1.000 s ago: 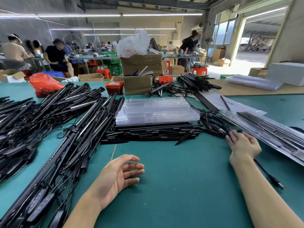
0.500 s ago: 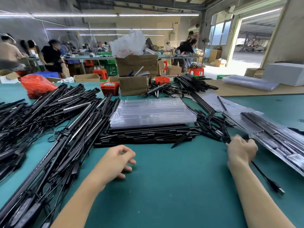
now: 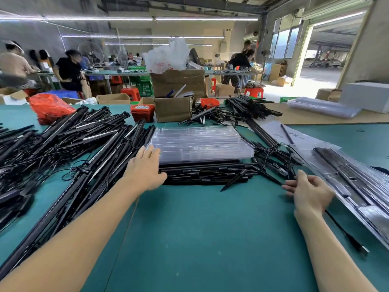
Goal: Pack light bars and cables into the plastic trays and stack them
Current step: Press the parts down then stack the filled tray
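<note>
Left hand (image 3: 145, 169): moved up from the counter (image 3: 200, 239), fingers spread on my clear tray stack (image 3: 202, 144).
Right hand (image 3: 309, 192): pinching a black cable (image 3: 347, 237).

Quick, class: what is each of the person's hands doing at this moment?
Left hand: open, fingers straight at the near left corner of the clear tray stack.
Right hand: fingers loosely curled; whether it holds anything cannot be told.

Cardboard boxes (image 3: 173, 111), orange bins (image 3: 142, 113) (beyond), green table (image 3: 200, 228).

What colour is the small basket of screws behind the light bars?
Red basket, seen best in the head view.
</note>
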Tool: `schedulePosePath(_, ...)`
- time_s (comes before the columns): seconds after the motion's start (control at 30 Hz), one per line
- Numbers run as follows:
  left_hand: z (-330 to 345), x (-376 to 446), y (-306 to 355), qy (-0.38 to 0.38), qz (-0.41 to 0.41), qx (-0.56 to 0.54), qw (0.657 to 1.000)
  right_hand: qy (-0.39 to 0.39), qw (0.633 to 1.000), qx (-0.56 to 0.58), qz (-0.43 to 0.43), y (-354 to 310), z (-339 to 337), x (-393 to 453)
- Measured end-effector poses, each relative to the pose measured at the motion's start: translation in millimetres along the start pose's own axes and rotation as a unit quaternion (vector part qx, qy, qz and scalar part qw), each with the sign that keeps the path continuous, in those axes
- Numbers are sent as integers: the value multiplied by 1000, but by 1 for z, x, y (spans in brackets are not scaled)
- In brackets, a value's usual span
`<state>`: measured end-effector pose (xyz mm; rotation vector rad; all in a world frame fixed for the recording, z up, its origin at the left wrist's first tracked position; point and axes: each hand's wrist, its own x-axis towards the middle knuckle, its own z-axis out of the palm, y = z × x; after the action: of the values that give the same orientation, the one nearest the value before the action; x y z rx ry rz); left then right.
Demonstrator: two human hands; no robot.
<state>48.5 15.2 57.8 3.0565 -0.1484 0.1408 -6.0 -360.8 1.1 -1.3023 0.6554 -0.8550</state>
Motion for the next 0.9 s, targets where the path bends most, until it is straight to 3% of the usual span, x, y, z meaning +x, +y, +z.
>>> schedulePosePath(0.2,4,19,-4,-71,-29,-13,997,-151,983,-55,-89,-6,0,-23)
schedulePosePath(0.3,5,26,-1,-70,-48,15,996,-195,971,-93,-102,-7,0,-26)
schedulePosePath(0.67,15,39,0,15,-13,-73,997,-226,959,-121,-124,3,1,-17)
schedulePosePath(0.9,14,45,-3,73,34,-61,995,-229,959,-107,-125,4,1,-15)
